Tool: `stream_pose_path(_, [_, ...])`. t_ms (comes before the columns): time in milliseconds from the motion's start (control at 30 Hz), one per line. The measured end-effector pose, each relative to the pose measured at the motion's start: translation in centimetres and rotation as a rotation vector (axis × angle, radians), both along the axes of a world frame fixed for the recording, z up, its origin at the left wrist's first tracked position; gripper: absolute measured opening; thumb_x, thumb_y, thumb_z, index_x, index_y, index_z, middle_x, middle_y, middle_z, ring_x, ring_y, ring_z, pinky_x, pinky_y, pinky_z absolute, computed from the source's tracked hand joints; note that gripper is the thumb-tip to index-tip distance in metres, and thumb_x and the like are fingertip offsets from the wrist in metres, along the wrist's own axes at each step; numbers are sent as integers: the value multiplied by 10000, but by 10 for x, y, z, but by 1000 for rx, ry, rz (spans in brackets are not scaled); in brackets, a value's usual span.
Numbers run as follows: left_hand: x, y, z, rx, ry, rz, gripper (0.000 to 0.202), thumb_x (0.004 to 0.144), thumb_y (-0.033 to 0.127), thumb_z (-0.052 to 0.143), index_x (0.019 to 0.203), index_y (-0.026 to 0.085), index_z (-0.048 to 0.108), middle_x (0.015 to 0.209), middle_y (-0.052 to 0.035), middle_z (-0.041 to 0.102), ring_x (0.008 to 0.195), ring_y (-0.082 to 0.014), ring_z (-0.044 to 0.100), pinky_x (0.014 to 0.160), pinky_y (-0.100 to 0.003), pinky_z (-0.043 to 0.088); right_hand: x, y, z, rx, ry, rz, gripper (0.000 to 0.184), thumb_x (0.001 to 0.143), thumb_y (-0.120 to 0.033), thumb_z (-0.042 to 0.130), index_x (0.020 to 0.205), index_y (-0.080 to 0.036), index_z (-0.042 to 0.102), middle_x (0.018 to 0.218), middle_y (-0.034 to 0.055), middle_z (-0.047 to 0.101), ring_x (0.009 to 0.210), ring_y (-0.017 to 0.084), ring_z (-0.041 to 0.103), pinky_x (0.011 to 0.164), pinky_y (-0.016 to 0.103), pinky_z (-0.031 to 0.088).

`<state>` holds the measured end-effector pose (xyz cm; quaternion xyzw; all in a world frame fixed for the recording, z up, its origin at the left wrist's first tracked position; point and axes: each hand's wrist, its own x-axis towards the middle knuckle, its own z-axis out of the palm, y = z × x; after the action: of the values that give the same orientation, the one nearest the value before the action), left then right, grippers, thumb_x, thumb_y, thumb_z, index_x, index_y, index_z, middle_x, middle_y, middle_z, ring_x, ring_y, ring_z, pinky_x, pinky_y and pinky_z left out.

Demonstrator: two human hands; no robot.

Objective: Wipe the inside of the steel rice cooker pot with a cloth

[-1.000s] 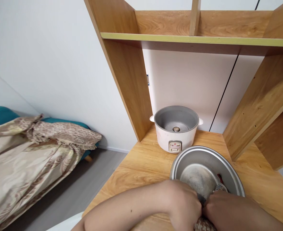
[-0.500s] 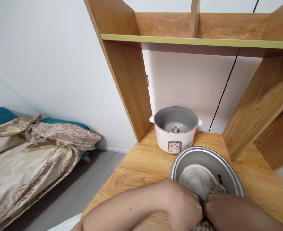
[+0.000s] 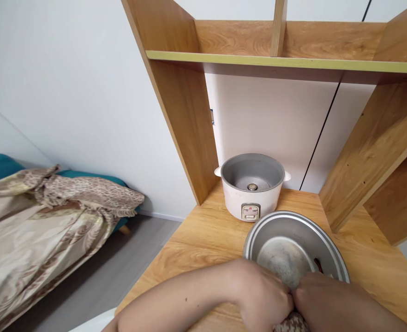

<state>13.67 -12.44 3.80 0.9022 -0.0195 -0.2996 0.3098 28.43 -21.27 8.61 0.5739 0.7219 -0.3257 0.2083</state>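
Note:
A wide silver metal pot (image 3: 284,249) stands at the table's front, its near rim hidden under my forearms and hands. My left hand (image 3: 267,295) is closed in a fist over the near side of the pot. Pressed against it, my right hand (image 3: 316,295) is closed too. Bunched brown patterned cloth (image 3: 291,323) shows just below the fists, and both seem to grip it; the fingertips are hidden. A thin dark red strip (image 3: 317,265) lies inside the pot above my right hand. Behind the pot sits a white rice cooker body (image 3: 252,198), lidless, its grey inside showing.
The wooden tabletop (image 3: 176,258) carries a shelf unit, whose left upright (image 3: 182,115), right upright (image 3: 359,152) and overhead shelf board (image 3: 276,62) frame the cooker. To the left, beyond grey floor (image 3: 127,258), is a sofa (image 3: 86,173) draped with patterned covers.
My fists have shifted slightly and now press closer together. The checked fabric by my right hand is mostly covered, and more brown cloth shows below. Pot and cooker have stayed put.

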Motion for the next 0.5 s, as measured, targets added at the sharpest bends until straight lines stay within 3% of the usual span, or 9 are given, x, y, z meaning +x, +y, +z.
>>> stream_pose_path(200, [-1,-3,1,70,-7,29,512,624,321,801,492,302,306,478,23,414,463,-192,472,493,-358,454,4,-1,-7,19,7,43,363,885,-369,679,1094,-176,904,1115,231,863,1044,458,835,780,474,635])
stream_pose_path(333, [-1,-8,6,144,35,47,494,639,304,786,469,281,324,453,26,411,466,-177,459,540,-345,459,2,3,-9,-36,6,117,453,898,-436,666,1189,-169,889,1230,244,845,1148,474,806,899,506,633])
stream_pose_path(500, [-1,-11,10,177,46,23,525,663,313,777,417,274,315,435,0,466,497,-184,483,596,-353,486,5,3,-16,-34,68,126,505,885,-464,672,1218,-151,886,1211,259,844,1124,506,799,879,549,626])
